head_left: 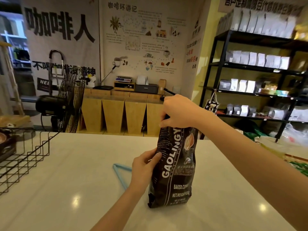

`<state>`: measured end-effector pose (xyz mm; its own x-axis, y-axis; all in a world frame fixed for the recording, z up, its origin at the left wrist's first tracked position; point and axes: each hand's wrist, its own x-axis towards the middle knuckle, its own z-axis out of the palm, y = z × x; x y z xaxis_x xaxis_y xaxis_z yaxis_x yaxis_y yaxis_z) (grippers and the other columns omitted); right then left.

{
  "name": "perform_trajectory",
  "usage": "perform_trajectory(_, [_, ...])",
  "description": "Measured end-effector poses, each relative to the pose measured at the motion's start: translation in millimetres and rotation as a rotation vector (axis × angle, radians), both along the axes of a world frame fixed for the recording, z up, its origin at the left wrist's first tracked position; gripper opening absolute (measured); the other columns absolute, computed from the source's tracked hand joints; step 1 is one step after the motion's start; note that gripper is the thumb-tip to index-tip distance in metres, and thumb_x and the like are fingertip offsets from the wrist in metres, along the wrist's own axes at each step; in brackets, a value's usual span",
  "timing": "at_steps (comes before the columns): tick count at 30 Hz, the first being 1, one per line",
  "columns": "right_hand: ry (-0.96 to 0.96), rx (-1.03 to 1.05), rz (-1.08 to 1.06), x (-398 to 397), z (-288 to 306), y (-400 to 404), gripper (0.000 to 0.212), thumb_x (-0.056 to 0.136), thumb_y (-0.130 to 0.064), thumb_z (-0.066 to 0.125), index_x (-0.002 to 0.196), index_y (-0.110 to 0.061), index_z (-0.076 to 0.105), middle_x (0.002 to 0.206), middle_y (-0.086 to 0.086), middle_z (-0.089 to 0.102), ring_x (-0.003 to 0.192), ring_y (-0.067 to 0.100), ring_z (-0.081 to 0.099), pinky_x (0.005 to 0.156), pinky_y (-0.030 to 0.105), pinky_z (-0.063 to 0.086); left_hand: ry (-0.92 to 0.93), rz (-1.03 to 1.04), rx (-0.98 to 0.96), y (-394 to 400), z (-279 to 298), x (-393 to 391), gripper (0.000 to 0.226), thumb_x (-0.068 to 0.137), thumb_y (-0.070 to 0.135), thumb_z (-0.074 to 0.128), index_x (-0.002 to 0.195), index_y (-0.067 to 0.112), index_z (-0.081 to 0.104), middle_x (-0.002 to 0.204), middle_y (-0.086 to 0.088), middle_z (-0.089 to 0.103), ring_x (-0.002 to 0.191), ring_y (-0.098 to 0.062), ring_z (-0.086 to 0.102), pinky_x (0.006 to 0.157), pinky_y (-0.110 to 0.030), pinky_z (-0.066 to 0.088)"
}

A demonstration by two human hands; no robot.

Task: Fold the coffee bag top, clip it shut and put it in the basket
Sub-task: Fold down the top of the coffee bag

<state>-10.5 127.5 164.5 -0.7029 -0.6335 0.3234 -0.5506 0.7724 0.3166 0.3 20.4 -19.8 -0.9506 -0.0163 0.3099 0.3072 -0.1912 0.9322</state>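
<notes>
A tall dark coffee bag [175, 165] with white lettering stands upright on the white table [66, 205]. My right hand [178, 112] is closed over the bag's top, which is hidden under the fingers. My left hand [145, 165] grips the bag's left side at mid height. A light blue clip [120, 172] lies open in a V shape on the table, just left of my left hand. The black wire basket [28, 157] stands at the table's left edge.
The basket holds dark items at its far left. A black floor fan [66, 100] stands beyond the table's far edge. Wooden cabinets line the back wall, and black shelving [258, 80] with bags fills the right. Green and clear items lie at the table's right edge.
</notes>
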Motion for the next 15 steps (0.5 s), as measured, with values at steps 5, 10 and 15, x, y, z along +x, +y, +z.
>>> perform_trajectory(5, [-0.033, -0.05, -0.011, -6, 0, 13, 0.023, 0.081, -0.039, 0.061, 0.083, -0.018, 0.07, 0.083, 0.0, 0.062, 0.093, 0.018, 0.048, 0.087, 0.034, 0.032, -0.044, -0.065, 0.076, 5, 0, 2, 0.014, 0.08, 0.021, 0.06, 0.08, 0.028, 0.072, 0.079, 0.008, 0.076, 0.076, -0.009, 0.07, 0.057, -0.012, 0.051])
perform_trajectory(10, [-0.026, -0.103, -0.015, -7, 1, 23, 0.023, 0.08, -0.041, 0.063, 0.081, -0.019, 0.071, 0.081, -0.003, 0.063, 0.092, 0.016, 0.046, 0.091, 0.036, 0.03, -0.105, -0.184, 0.111, 4, -2, -2, 0.024, 0.073, 0.037, 0.058, 0.084, 0.021, 0.074, 0.086, -0.002, 0.076, 0.081, -0.018, 0.07, 0.061, -0.019, 0.054])
perform_trajectory(15, [-0.039, -0.095, -0.04, -6, 1, 20, 0.025, 0.08, -0.039, 0.063, 0.084, -0.016, 0.072, 0.08, -0.003, 0.068, 0.076, 0.012, 0.051, 0.078, 0.032, 0.043, -0.036, -0.109, 0.036, 6, 0, 1, 0.018, 0.083, 0.027, 0.056, 0.091, 0.024, 0.072, 0.085, 0.006, 0.076, 0.082, -0.01, 0.069, 0.062, -0.014, 0.052])
